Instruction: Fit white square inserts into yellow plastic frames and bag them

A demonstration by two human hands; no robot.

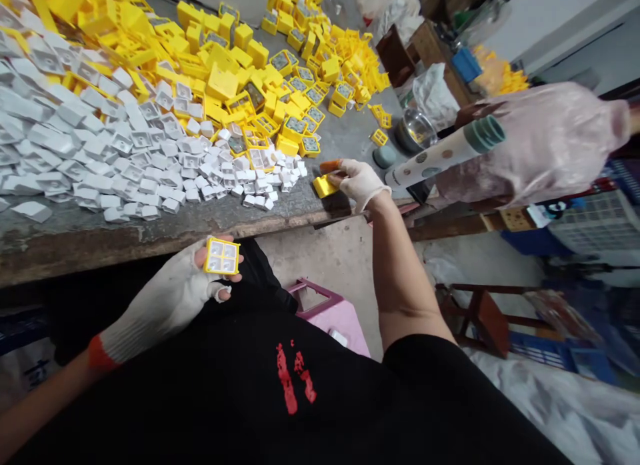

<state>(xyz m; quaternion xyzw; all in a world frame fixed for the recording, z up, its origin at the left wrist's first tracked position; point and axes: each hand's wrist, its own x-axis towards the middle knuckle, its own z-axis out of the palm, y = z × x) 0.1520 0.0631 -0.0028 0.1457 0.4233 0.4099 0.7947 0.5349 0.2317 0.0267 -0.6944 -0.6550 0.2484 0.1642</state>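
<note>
My left hand (173,291), in a white knit glove with bare fingertips, is held low in front of my black shirt. Its fingers are closed around a small square yellow plastic frame (223,256) with four white compartments facing up. At the table's front edge, my right hand (361,183), gloved in white with an orange cover on one finger, has its fingers closed at a small yellow plastic piece (324,186). Part of that piece is hidden by the fingers. Left of it lie loose white plastic pieces (193,171) and yellow plastic parts (240,85), some with grey insides.
The grey table (300,205) has a worn front edge. Right of my right hand are a white patterned tube (445,151) with a green end, a metal bowl (416,128) and a pink plastic-wrapped bundle (540,141). A pink stool (335,315) stands below.
</note>
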